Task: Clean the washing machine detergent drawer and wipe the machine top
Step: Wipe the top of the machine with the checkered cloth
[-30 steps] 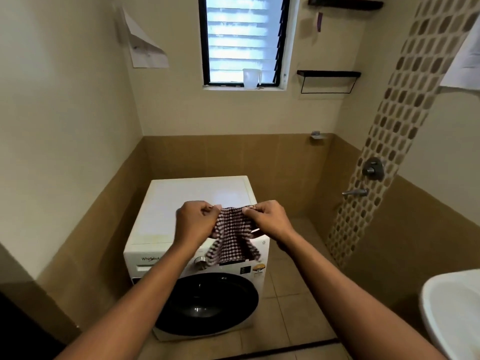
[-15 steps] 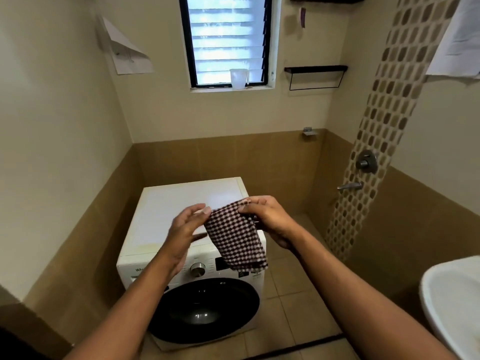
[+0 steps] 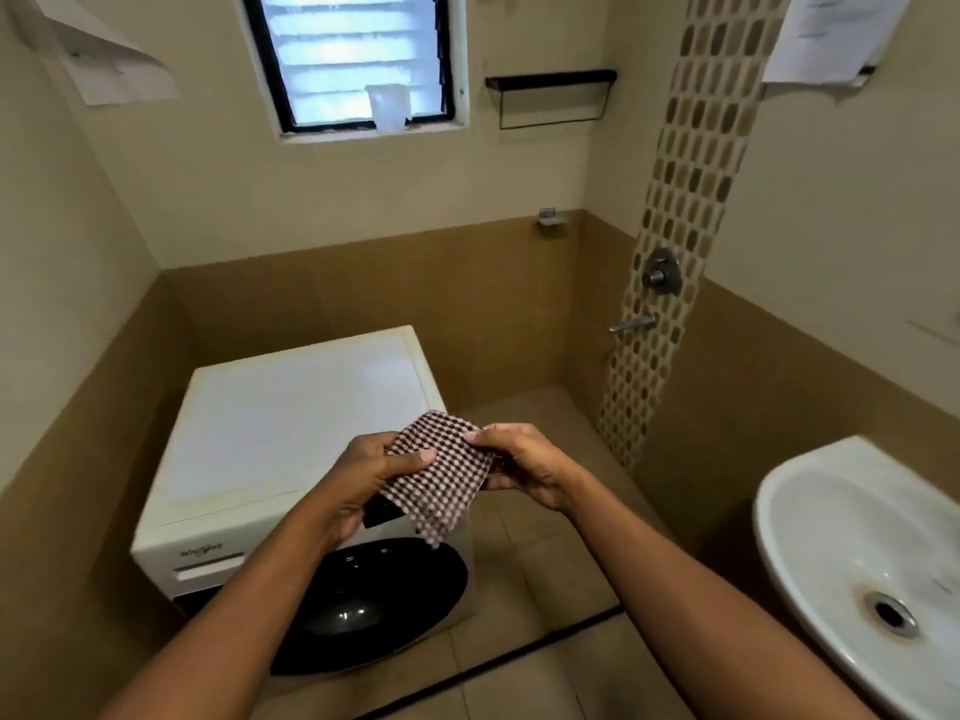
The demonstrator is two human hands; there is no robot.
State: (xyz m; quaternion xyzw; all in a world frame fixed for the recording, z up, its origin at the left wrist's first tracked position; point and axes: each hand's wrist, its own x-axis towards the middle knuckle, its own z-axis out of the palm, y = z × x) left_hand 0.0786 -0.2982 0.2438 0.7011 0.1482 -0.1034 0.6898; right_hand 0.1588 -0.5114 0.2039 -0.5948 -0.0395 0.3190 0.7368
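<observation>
1. The washing machine [image 3: 291, 423] is a white front-loader standing against the left wall, with a flat white top and a round dark door [image 3: 374, 605] at the front.
2. The detergent drawer [image 3: 208, 569] sits at the machine's front left corner, just under the brand lettering, and its front lies closed and level with the panel.
3. A checked brown-and-white cloth [image 3: 441, 475] is held over the front right part of the machine. One lower corner hangs down in front of the control panel.
4. The left hand [image 3: 371, 478] pinches the cloth's left side, with the thumb pressed on top and the fingers curled underneath.
5. The right hand [image 3: 524, 470] grips the cloth's right edge, with the fingers curled over it.
6. Both forearms reach in from the bottom of the view, and the left one crosses in front of the machine's door.
7. To the right of the machine, well apart from it, a white sink [image 3: 841, 553] juts from the wall.
8. Beyond the machine on the right wall are a metal tap [image 3: 634, 323] and a round valve [image 3: 661, 275] above it.
9. High above the machine's back is a window [image 3: 353, 59] with a pale cup [image 3: 387, 107] on its sill, and a black shelf [image 3: 550, 80] is to the right of the window.
</observation>
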